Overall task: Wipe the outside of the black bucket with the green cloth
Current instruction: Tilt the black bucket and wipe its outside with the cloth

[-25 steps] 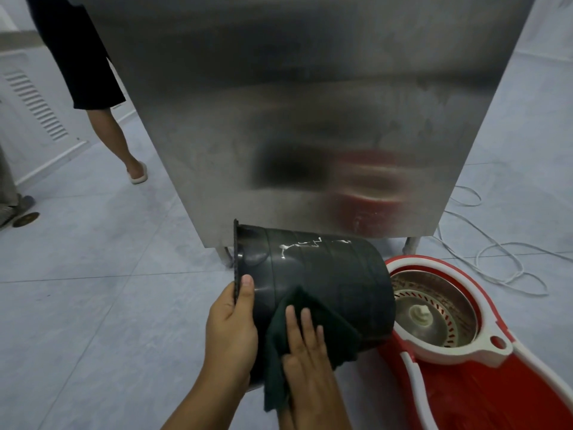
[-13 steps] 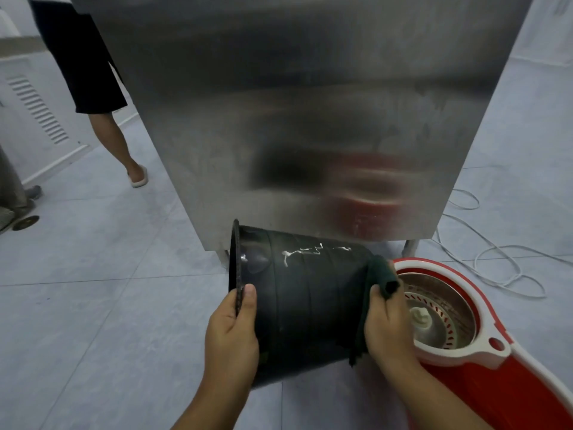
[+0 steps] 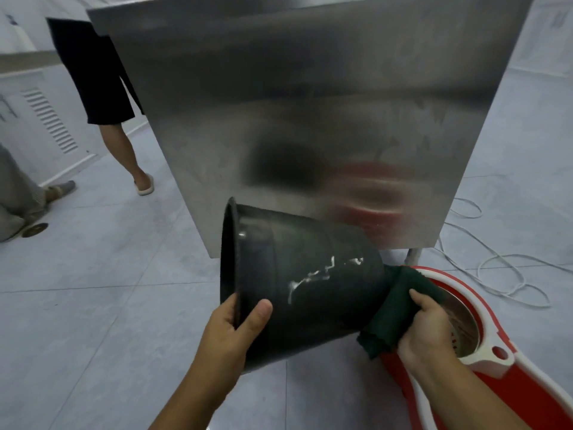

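Observation:
The black bucket (image 3: 310,283) is held on its side above the floor, mouth to the left, with a white smear on its wall. My left hand (image 3: 235,330) grips its rim, thumb on the outside and fingers inside. The green cloth (image 3: 393,308) is bunched against the bucket's base end on the right. My right hand (image 3: 424,330) clutches the cloth and presses it to the bucket's bottom edge.
A red and white spin mop bucket (image 3: 483,361) stands on the floor at lower right, under my right hand. A tall steel cabinet panel (image 3: 310,119) rises just behind. White cable (image 3: 496,265) loops at right. A person's legs (image 3: 124,144) stand at left.
My right hand slid the cloth from the bucket's near side wall rightward to its base end. The bucket has tilted, base end lower, and the view has shifted up.

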